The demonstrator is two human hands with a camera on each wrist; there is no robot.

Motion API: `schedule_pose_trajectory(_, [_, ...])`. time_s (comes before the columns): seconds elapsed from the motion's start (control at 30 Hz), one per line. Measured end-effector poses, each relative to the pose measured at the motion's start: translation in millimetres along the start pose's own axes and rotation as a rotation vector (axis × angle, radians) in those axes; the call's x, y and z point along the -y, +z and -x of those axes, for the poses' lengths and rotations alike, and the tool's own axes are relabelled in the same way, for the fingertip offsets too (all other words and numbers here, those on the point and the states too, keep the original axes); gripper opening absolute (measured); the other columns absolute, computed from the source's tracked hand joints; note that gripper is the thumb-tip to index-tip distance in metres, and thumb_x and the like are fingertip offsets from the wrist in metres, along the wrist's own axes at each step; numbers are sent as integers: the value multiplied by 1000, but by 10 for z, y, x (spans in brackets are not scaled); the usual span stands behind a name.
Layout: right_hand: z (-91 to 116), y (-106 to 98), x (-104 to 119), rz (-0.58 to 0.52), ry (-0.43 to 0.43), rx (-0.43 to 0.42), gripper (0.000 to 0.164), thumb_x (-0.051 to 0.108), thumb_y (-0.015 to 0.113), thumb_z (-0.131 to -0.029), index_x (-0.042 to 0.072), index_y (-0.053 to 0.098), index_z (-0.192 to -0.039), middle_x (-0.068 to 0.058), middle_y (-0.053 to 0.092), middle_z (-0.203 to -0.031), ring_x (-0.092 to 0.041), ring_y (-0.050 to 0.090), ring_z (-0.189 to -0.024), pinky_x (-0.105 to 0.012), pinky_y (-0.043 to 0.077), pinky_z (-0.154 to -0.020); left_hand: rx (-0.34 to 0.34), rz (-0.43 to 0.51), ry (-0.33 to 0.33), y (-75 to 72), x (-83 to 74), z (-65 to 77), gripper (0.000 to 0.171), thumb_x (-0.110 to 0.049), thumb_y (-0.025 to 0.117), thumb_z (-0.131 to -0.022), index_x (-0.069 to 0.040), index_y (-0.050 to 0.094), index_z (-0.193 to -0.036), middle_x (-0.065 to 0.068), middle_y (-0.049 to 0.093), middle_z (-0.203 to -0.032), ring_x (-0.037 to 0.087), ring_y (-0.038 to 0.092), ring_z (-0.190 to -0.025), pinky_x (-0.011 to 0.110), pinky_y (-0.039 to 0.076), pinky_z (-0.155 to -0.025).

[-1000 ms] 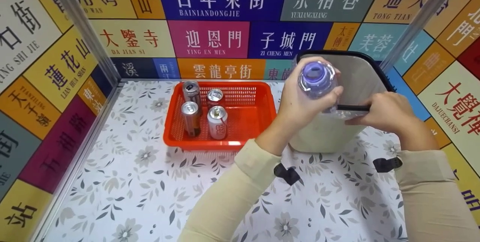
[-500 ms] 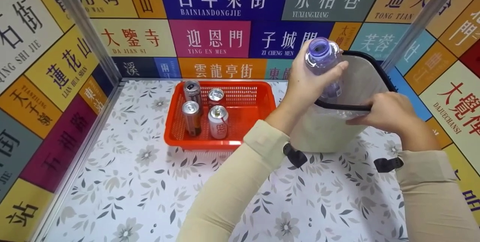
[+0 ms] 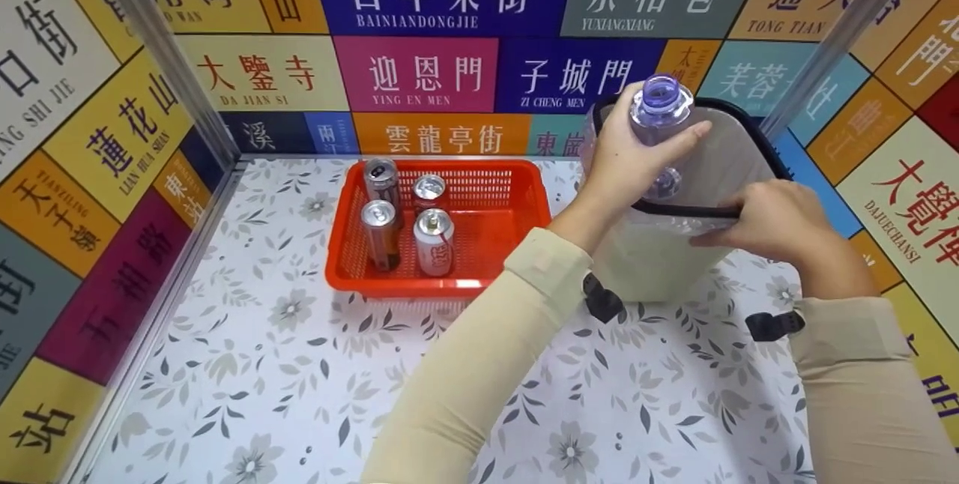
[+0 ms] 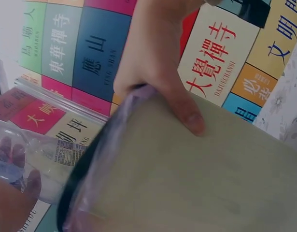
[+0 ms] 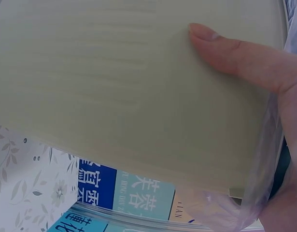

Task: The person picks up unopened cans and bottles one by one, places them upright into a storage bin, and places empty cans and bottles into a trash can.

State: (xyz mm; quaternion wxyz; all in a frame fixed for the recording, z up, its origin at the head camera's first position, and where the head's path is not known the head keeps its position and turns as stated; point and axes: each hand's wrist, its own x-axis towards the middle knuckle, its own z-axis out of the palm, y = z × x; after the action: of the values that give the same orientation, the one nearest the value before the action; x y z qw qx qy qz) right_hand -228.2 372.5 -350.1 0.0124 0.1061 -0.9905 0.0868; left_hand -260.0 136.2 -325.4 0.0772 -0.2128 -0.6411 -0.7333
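Note:
My left hand (image 3: 625,154) grips a clear plastic bottle (image 3: 662,111) with an uncapped purple neck. The bottle's mouth points up, and its lower part overlaps the opening of a beige waste bin (image 3: 644,267). In the left wrist view the bottle (image 4: 54,157) shows a small printed label beside the bin's dark rim. My right hand (image 3: 779,222) holds the bin's front right rim, thumb outside against the wall and the other fingers hidden over the edge. A thin see-through liner (image 5: 266,159) folds over the rim under that hand.
Left of the bin stands a red plastic basket (image 3: 498,233). Several drink cans stand upright in its left half, among them a white can (image 3: 434,248) and a dark one (image 3: 380,237). Panels with street-name lettering (image 3: 434,1) wall in the flower-patterned table (image 3: 300,394).
My left hand has carried the bottle up and to the right, from over the bin's front left rim to over its opening. The right hand stays on the rim; the cans have not moved.

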Motion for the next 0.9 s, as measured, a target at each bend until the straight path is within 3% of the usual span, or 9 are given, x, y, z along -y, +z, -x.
schedule_pose_trajectory(0.33, [3,11,11,26,-1,-23,45,54,93,-76,13,86,-93,6,69,-66,-22,54,-64,-42,37,-63,62,-113,-119,108,174,-114,61,-21,90,-88,-16,56,-138,-8,65,-122,0,61,-106,13,50,-92])
schedule_pose_trajectory(0.63, [23,2,0,19,2,-42,51,56,94,-74,8,83,-89,4,67,-64,-23,53,-63,-42,37,-62,89,-303,-116,152,188,-112,62,-28,93,-85,-18,58,-135,-10,68,-119,-1,60,-103,12,48,-89])
schedule_pose_trajectory(0.9, [-10,11,36,23,-2,-47,53,56,95,-73,6,82,-85,3,65,-62,-24,53,-63,-42,37,-62,76,-335,-105,108,207,-94,62,-30,94,-84,-19,59,-134,-12,68,-117,-1,60,-103,12,47,-90])
